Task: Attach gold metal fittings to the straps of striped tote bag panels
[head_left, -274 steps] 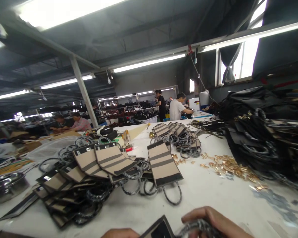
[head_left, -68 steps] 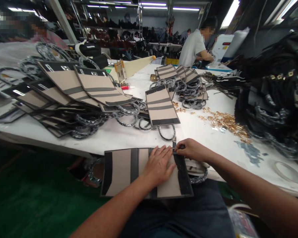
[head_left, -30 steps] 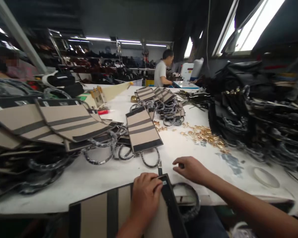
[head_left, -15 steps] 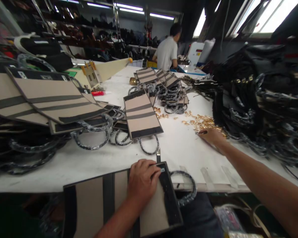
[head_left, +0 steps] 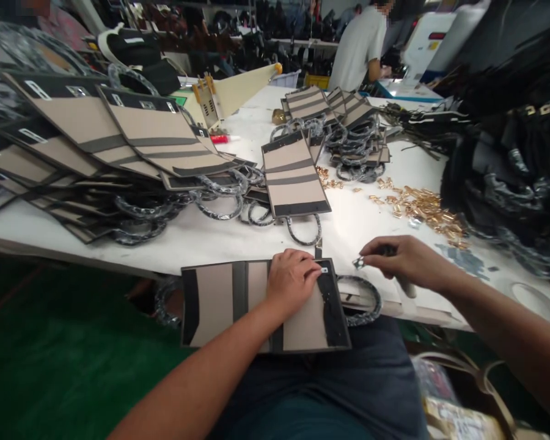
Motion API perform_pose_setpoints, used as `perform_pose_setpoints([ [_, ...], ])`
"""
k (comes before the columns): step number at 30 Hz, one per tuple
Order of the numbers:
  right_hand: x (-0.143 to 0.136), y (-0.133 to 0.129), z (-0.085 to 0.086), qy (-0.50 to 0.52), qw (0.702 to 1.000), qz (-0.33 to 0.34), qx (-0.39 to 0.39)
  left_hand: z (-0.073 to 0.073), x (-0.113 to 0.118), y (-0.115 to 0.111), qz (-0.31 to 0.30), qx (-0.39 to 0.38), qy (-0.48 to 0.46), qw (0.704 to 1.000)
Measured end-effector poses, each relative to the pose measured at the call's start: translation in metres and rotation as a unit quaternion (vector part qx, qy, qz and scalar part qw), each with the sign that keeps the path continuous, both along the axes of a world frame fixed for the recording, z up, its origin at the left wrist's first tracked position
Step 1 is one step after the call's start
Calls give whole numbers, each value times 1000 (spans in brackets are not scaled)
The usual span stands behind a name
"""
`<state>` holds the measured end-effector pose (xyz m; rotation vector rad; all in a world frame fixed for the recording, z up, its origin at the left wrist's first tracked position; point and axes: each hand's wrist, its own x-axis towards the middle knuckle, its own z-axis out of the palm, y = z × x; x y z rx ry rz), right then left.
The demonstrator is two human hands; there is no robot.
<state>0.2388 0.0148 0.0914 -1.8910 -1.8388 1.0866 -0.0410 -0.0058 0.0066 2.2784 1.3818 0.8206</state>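
A beige-and-black bag panel lies across my lap and the table's front edge, a plastic-wrapped round handle at its right end. My left hand holds the panel down near its top edge, fingertips beside a small silver plate on the black strip. To the right, above the table, my right hand pinches a small shiny metal plate. Something dark with a pale end is also tucked in that hand; its kind is mostly hidden.
Stacked panels with wrapped handles fill the left; another panel lies ahead. Gold metal pieces and grey plates are scattered at right, beside black bags. A person works at the back.
My right hand has come back from the gold pieces toward the panel, a small metal plate now showing in its fingertips. My left hand stays on the panel; the view has shifted.
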Motion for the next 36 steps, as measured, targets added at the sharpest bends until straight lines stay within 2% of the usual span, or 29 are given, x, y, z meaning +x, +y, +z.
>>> perform_pose_setpoints([
  [3,-48,-30,-5,66,989,111,-71,0,0,-1,2,3,7,1000],
  [7,-76,-38,-21,38,985,157,-65,0,-1,-2,1,4,13,1000],
  [12,-83,-30,-31,-27,982,188,-12,-1,-1,-4,0,6,11,1000],
  [23,-85,-30,-43,-76,967,238,47,-2,-1,-4,0,6,12,1000],
  [29,-86,-34,-44,-147,965,210,63,-2,-2,-3,-1,10,12,1000],
  [36,-86,-45,-50,-158,960,206,106,-2,-1,-3,-2,12,13,1000],
])
